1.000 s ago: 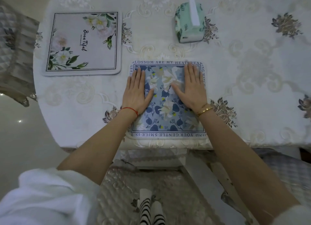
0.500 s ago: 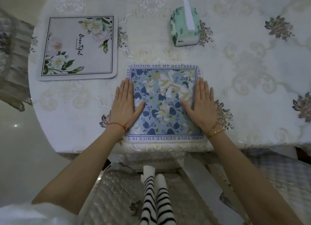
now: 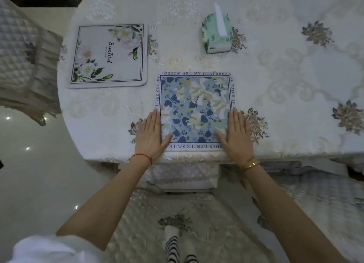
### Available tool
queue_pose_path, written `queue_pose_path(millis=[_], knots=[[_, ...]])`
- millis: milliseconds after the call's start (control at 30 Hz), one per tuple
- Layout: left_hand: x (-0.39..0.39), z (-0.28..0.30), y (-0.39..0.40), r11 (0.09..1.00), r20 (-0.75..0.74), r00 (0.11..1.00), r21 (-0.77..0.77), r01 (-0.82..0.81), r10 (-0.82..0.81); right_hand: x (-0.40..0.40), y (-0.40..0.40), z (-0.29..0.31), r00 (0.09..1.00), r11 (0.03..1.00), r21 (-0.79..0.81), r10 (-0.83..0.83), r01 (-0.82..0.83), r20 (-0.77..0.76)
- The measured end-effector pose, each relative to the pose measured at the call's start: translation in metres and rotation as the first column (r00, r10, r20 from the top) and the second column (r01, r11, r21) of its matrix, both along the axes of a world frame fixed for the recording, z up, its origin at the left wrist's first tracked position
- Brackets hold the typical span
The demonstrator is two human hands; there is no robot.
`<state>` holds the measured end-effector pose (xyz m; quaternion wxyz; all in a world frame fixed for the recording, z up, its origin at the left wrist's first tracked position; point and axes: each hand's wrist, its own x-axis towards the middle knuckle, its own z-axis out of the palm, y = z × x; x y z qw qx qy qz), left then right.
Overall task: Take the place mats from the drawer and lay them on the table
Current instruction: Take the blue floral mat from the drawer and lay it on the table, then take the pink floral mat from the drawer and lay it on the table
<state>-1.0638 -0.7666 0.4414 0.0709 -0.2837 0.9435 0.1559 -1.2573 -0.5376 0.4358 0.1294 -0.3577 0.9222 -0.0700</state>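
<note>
A blue floral place mat (image 3: 196, 105) with a lettered border lies flat at the near edge of the table (image 3: 275, 75). My left hand (image 3: 151, 136) lies flat with straight fingers on the mat's near left edge, thumb on the print. My right hand (image 3: 237, 135) lies flat the same way on the near right edge. A second mat (image 3: 110, 55), white with flowers and the word "Beautiful", lies flat at the far left of the table. No drawer is in view.
A green tissue box (image 3: 216, 35) stands beyond the blue mat. A padded chair (image 3: 23, 61) is at the left and another chair seat (image 3: 177, 213) is below the table edge, in front of my striped socks. The lace tablecloth hangs over the edge.
Both hands slid apart and toward me across the blue mat, from its middle to its near side edges. The mat stayed flat in place.
</note>
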Motion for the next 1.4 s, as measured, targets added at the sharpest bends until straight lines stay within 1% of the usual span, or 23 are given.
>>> queue_pose_path(millis=[67,133,267,333,467,533,700,767,833,967,1133,1233,1300,1333,1400], knots=[[0.011,0.01,0.002,0.999,-0.037,0.999,0.04,-0.023,0.024,0.004,0.008,0.005,1.0,1.0,-0.002,-0.019,0.019,0.02],[0.023,0.022,0.007,0.999,-0.097,0.995,0.043,-0.027,0.031,0.01,0.019,0.012,0.999,0.998,-0.038,-0.04,0.041,0.013],[0.044,0.053,0.026,0.999,-0.254,0.967,0.044,0.027,-0.015,0.028,0.04,0.034,0.998,0.99,-0.13,-0.051,0.055,0.034],[0.051,0.07,0.035,0.997,-0.307,0.951,0.062,0.05,-0.029,0.041,0.05,0.051,0.999,0.985,-0.168,-0.046,0.05,0.025],[0.071,0.098,0.05,0.989,-0.359,0.926,0.05,0.142,-0.115,0.076,0.072,0.082,0.997,0.966,-0.256,-0.058,0.045,-0.044],[0.081,0.11,0.055,0.983,-0.381,0.913,0.043,0.177,-0.147,0.095,0.085,0.093,0.995,0.957,-0.284,-0.081,0.062,-0.054],[0.108,0.132,0.069,0.971,-0.414,0.892,0.066,0.228,-0.182,0.149,0.119,0.112,0.982,0.938,-0.312,-0.178,0.15,-0.063],[0.119,0.136,0.07,0.955,-0.419,0.878,0.072,0.288,-0.233,0.176,0.129,0.119,0.969,0.92,-0.339,-0.237,0.199,-0.073],[0.13,0.139,0.068,0.931,-0.419,0.856,0.066,0.36,-0.302,0.205,0.138,0.126,0.945,0.892,-0.351,-0.323,0.284,-0.057],[0.146,0.148,0.07,0.859,-0.415,0.791,0.04,0.51,-0.45,0.268,0.157,0.138,0.859,0.814,-0.36,-0.509,0.456,-0.062],[0.153,0.158,0.085,0.72,-0.378,0.675,0.03,0.693,-0.634,0.359,0.183,0.149,0.717,0.677,-0.389,-0.695,0.625,-0.059],[0.157,0.166,0.106,0.61,-0.372,0.575,0.03,0.792,-0.728,0.416,0.198,0.149,0.618,0.587,-0.389,-0.784,0.71,-0.058],[0.162,0.17,0.124,0.532,-0.393,0.5,0.031,0.846,-0.772,0.458,0.205,0.147,0.515,0.495,-0.384,-0.855,0.779,-0.059],[0.166,0.171,0.136,0.477,-0.4,0.447,0.025,0.878,-0.8,0.482,0.208,0.147,0.456,0.441,-0.383,-0.888,0.812,-0.056],[0.169,0.172,0.152,0.395,-0.404,0.37,0.023,0.918,-0.837,0.518,0.208,0.146,0.383,0.368,-0.385,-0.923,0.847,-0.038]])
